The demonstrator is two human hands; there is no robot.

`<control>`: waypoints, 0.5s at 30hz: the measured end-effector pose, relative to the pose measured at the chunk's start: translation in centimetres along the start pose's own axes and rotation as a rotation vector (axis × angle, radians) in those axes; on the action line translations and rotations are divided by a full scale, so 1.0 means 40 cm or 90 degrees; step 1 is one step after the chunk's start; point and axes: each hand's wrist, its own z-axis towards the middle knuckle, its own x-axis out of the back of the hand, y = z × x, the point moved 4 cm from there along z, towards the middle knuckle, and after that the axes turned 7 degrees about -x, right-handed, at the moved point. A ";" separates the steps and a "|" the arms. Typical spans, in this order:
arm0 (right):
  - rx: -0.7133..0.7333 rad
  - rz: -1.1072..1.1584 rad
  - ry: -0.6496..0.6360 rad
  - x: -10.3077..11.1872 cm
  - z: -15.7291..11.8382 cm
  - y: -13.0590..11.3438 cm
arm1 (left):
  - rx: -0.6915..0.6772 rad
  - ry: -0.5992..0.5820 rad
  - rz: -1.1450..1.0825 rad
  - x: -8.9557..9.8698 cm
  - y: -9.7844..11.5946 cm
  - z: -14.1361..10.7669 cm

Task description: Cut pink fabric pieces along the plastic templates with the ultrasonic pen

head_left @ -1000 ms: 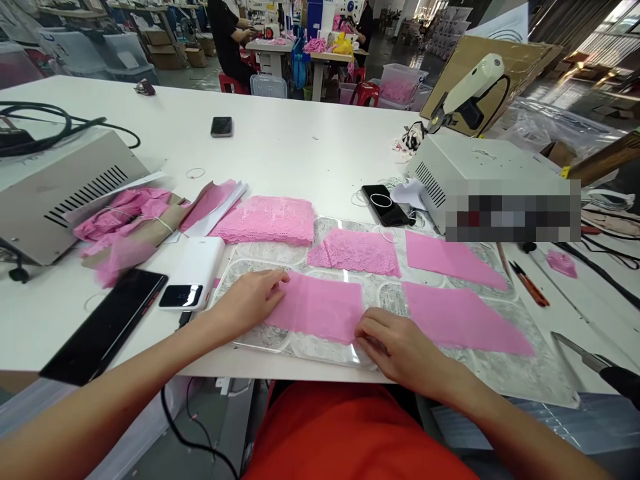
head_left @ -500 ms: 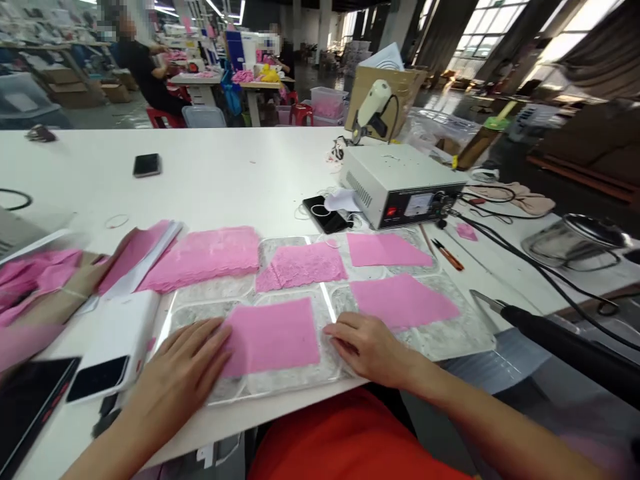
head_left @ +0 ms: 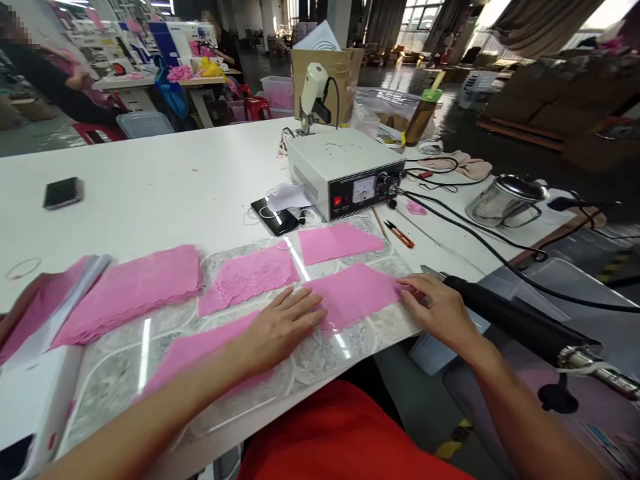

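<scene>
A pink fabric piece (head_left: 350, 297) with a slanted edge lies flat on a clear-covered mat (head_left: 125, 363). My left hand (head_left: 287, 327) rests palm down at its left edge, fingers stretched out. At its right corner, the thumb and fingers of my right hand (head_left: 437, 307) close on the fabric edge. Partly under my left forearm is another pink fabric piece (head_left: 200, 347). Farther back lie a lace piece (head_left: 255, 277) and a plain pink piece (head_left: 340, 241). A stack of pink pieces (head_left: 140, 287) sits at the left.
A black-handled tool (head_left: 515, 320) with a metal blade tip sits right of my right hand, near the cables. Behind the mat stand a control box (head_left: 345, 173), a phone (head_left: 275, 217) and orange snips (head_left: 399, 233). A glass jar (head_left: 505, 200) stands at the right.
Both hands have moved right, from the front-left fabric piece to the front-right one. My left forearm now crosses the front-left piece. The view has turned to the right.
</scene>
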 end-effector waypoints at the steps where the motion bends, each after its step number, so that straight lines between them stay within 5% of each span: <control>1: -0.007 0.007 -0.001 0.001 0.001 0.006 | -0.009 -0.008 -0.021 -0.005 -0.003 0.015; 15: -0.045 0.084 -0.052 0.024 0.023 0.046 | 0.039 0.091 -0.143 -0.002 0.002 0.057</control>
